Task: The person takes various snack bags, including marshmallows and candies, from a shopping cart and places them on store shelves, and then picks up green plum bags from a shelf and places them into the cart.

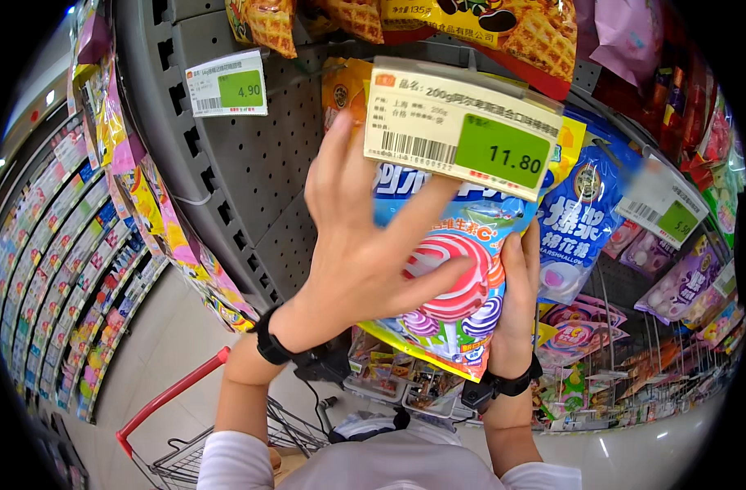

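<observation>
A blue and yellow bag of lollipops [449,275] hangs before me, its top hidden behind a price tag [464,125] in a clear holder. My left hand [363,239] is spread across the bag's front, with fingers apart and some fingertips behind the tag; whether it grips anything is unclear. My right hand [517,294] holds the bag's right edge, its fingers partly hidden behind the bag. Black straps with small devices circle both wrists. Just right of the bag hangs a blue bag of marshmallows [578,220].
Waffle snack bags [477,30] hang above. A grey perforated panel [244,165] stands at the left, with another price tag [226,86] on it. A shopping cart with a red handle [170,398] is at lower left. More candy bags [679,278] hang at the right, above wire racks.
</observation>
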`<control>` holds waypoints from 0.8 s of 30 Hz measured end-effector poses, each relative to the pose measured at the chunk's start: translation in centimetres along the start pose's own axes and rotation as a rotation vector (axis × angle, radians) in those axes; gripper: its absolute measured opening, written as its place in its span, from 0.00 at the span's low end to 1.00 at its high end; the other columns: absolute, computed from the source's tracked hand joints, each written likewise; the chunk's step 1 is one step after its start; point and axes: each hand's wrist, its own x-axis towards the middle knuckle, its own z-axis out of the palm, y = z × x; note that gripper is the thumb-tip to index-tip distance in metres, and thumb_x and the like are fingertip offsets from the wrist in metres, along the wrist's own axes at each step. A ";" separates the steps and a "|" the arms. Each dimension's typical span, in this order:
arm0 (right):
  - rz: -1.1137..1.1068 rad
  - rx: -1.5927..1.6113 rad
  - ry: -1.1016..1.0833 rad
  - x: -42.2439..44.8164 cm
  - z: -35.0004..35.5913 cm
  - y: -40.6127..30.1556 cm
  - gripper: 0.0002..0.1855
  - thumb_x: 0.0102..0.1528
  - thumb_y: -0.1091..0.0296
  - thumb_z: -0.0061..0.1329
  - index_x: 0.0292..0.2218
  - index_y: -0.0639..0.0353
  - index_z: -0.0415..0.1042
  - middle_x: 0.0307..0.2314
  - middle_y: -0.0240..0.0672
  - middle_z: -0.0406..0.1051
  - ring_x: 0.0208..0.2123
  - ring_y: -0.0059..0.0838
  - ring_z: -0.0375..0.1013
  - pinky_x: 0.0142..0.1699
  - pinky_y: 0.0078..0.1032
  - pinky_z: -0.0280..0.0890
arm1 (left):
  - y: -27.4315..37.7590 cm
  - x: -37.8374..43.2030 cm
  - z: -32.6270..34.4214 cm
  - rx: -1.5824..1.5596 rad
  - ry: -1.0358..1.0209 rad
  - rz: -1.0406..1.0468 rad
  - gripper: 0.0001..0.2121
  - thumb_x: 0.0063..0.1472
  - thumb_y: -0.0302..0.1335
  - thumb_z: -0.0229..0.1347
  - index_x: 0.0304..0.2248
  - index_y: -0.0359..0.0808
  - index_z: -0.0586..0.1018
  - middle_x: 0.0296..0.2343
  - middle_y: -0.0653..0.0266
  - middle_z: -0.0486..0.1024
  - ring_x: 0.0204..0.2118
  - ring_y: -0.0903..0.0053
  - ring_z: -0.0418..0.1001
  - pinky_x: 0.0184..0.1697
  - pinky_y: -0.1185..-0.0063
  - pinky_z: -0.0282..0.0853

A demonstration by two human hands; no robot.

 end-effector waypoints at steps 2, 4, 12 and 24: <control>-0.030 -0.095 -0.041 0.0 -1.3 -0.2 0.22 0.55 0.67 0.35 0.50 0.62 0.49 0.42 0.37 0.61 0.41 0.26 0.64 0.45 0.23 0.60 | -0.3 -2.0 1.1 -0.281 0.016 -0.217 0.40 0.37 0.41 0.61 0.49 0.35 0.58 0.49 0.47 0.47 0.52 0.56 0.47 0.51 0.66 0.48; -0.028 -0.156 -0.093 -0.2 -1.8 -0.2 0.24 0.54 0.65 0.38 0.50 0.64 0.50 0.43 0.36 0.59 0.44 0.23 0.60 0.49 0.21 0.53 | -1.5 -4.8 1.9 -0.677 -0.153 -0.557 0.49 0.36 0.37 0.64 0.53 0.37 0.44 0.49 0.46 0.46 0.51 0.61 0.53 0.50 0.69 0.53; 0.088 -0.297 -0.232 -3.8 -5.3 -0.9 0.33 0.52 0.76 0.39 0.54 0.66 0.37 0.52 0.48 0.43 0.55 0.36 0.44 0.57 0.30 0.40 | -0.5 -5.5 4.8 -1.079 -0.114 -0.674 0.51 0.37 0.30 0.64 0.53 0.29 0.40 0.47 0.53 0.56 0.48 0.73 0.58 0.49 0.77 0.55; 0.315 -0.196 -0.482 -7.5 -10.1 -3.9 0.31 0.50 0.80 0.39 0.53 0.63 0.42 0.51 0.46 0.49 0.53 0.36 0.50 0.55 0.30 0.46 | -0.8 -3.6 9.1 -0.675 -0.136 -0.808 0.41 0.42 0.34 0.59 0.52 0.29 0.50 0.38 0.48 0.66 0.38 0.71 0.67 0.42 0.77 0.61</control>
